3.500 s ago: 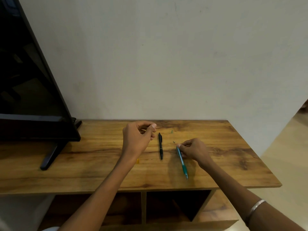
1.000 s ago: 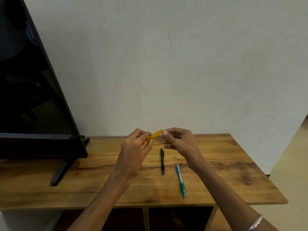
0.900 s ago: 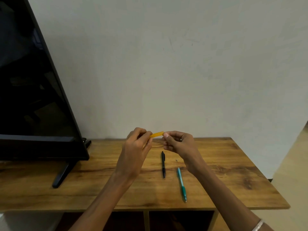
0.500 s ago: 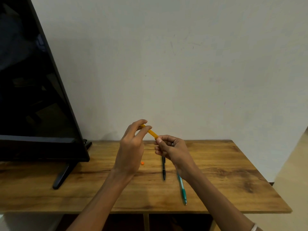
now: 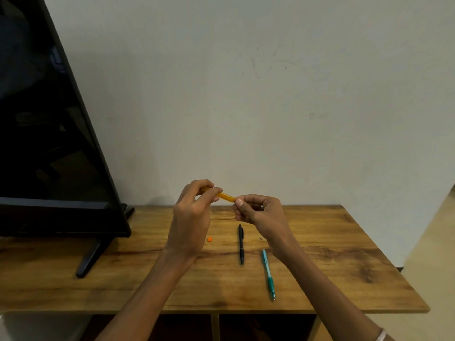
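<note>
A thin yellow pen (image 5: 225,196) is held in the air above the wooden table (image 5: 344,242), just in front of the wall. My left hand (image 5: 192,217) pinches its left end between thumb and fingers. My right hand (image 5: 258,212) pinches its right end with curled fingers. Below them on the table lie a black pen (image 5: 241,244), a teal pen (image 5: 268,274) to its right, and a tiny orange piece (image 5: 209,239) to its left.
A black TV screen (image 5: 49,143) on a slanted leg (image 5: 88,257) fills the left side. A pale wall rises directly behind the table. Open shelf compartments (image 5: 266,326) sit under the tabletop. The floor drops away past the table's right edge.
Both hands left the table and the teal pen, and came together holding the yellow pen. A small orange piece now lies on the table. The pen tilted from rising rightward to sloping down rightward.
</note>
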